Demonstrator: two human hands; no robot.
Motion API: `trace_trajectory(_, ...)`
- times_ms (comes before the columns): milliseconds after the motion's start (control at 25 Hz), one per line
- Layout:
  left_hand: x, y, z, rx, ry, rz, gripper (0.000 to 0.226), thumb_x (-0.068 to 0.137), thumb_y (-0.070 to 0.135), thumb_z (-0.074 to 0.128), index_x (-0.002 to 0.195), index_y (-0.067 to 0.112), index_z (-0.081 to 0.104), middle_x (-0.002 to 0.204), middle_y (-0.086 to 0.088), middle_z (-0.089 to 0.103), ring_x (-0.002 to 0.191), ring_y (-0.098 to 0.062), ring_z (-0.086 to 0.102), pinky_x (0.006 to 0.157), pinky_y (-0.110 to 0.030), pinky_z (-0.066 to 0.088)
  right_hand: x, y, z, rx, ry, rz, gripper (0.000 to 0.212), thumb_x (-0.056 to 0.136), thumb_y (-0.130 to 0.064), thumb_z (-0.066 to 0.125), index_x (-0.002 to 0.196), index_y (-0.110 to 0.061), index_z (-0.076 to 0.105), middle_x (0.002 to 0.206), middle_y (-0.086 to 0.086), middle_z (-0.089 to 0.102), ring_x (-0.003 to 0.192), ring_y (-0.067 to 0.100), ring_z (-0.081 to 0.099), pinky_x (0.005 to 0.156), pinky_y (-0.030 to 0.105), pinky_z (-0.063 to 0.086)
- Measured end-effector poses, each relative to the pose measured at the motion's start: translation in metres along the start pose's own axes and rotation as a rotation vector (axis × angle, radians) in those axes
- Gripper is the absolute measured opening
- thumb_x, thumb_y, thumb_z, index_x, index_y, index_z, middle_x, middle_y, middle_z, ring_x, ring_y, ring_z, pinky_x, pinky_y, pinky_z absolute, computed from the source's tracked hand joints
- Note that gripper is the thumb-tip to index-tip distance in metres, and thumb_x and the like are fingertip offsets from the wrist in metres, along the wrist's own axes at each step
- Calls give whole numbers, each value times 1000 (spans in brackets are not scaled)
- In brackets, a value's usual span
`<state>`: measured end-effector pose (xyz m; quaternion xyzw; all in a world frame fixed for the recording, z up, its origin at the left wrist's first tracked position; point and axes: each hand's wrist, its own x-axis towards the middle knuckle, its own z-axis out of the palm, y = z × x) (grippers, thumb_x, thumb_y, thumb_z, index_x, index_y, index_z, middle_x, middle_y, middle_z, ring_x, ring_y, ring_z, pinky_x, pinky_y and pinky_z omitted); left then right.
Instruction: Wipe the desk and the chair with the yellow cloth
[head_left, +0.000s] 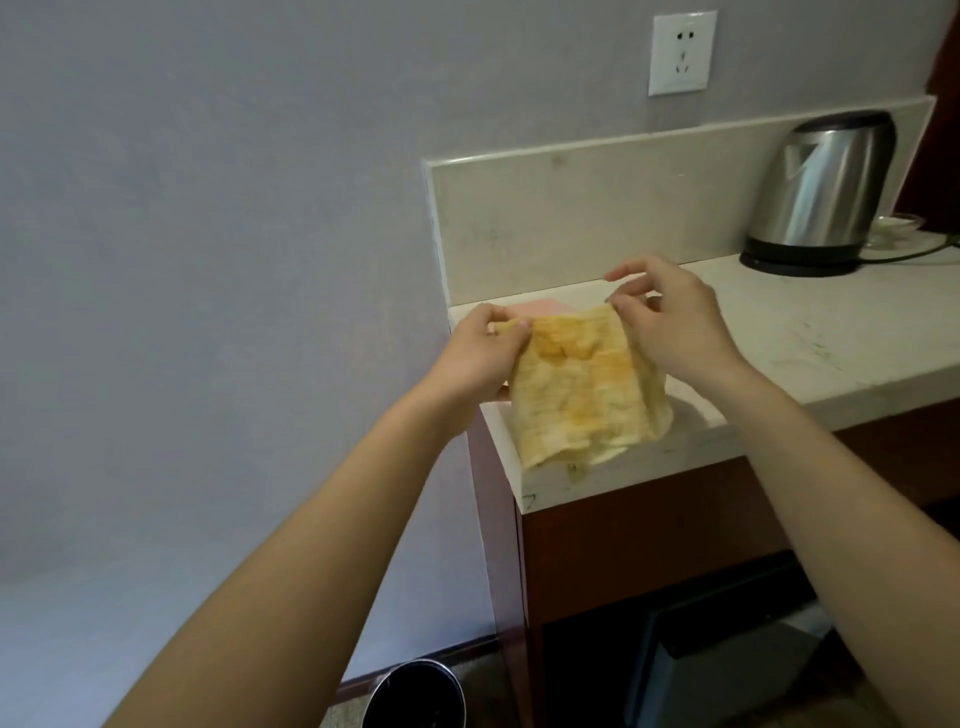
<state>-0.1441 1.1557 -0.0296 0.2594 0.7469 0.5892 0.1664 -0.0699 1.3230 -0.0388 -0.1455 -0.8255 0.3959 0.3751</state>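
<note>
Head view: left hand (480, 353) is pinching the top left corner of the yellow cloth (587, 389), thumb and curled fingers clamped on the fabric. Right hand (675, 322) is pinching the top right corner between thumb and forefinger, the other fingers curling loosely above it. The cloth is hanging spread between the two hands, and its lower edge is bunching on the near left corner of the desk (831, 332), just below both hands. A pink item (540, 307) is peeking out just behind the cloth, between the hands, and is mostly hidden. A pale backsplash (571, 208) is standing along the desk's far edge beyond the hands. Well to the right of the right hand and further back, a steel kettle (821, 192) is sitting on its black base (795, 262), with a dark cord (914, 254) trailing off to the right; no brand is readable on it. A glass dish (898, 226) is showing behind the kettle. A white wall socket (682, 52) is sitting high above the right hand, and any print on it is too small to read. A small dark mark (527, 501) is showing on the desk's front edge below the cloth, not legible. Under the left forearm, a round black bin (415, 693) with a metal rim is standing on the floor. Beneath the desk, under the right forearm, a dark box (727, 665) is sitting in shadow.
</note>
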Motion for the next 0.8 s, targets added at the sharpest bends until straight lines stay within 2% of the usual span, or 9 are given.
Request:
trace_trajectory(80,9,-12,7,133,100,-12,27,98,25,49,124,18,48,112,-2,55,91,-12,58,73,-25,54,5,14,7,-42,-48,72,29,95,-18,54,123,-22,54,119,5,59,99,18,58,80,24,48)
trace_trajectory(160,10,-30,9,351,97,73,38,95,23,56,132,19,47,128,-1,49,113,-17,50,95,-32,47,1,30,3,-158,-145,40,39,92,-23,58,130,-26,49,130,3,52,113,16,51,91,28,43)
trace_trajectory(280,8,-50,8,589,-79,226,42,94,33,55,134,23,51,142,2,44,130,-16,39,110,-34,32,-11,41,-6,-285,-334,-57,40,87,-36,62,126,-37,52,130,-6,52,111,7,46,86,23,35)
trace_trajectory(400,15,-57,11,798,-95,246,44,96,44,45,137,31,47,148,6,38,136,-15,30,113,-49,23,-21,46,-3,-417,-483,-130,40,86,-47,58,125,-38,54,132,-11,53,114,7,47,90,23,35)
trace_trajectory(560,26,-60,19,884,-88,217,39,97,50,38,132,38,48,147,13,37,139,-16,24,111,-61,13,-17,52,0,-424,-435,-135,35,89,-44,57,122,-35,58,131,-10,55,118,11,49,94,25,37)
trace_trajectory(680,27,-56,22,858,-69,186,39,97,51,37,133,40,47,152,11,30,145,-22,12,112,-63,3,-5,47,0,-441,-464,-73,33,89,-42,57,121,-34,59,129,-6,57,115,15,51,91,29,40)
trace_trajectory(800,23,-65,14,914,-97,242,46,98,54,28,142,43,34,159,8,14,147,-22,0,114,-59,-1,-8,38,7,-451,-385,-137,33,91,-44,53,121,-33,59,125,-7,59,110,14,53,89,32,44)
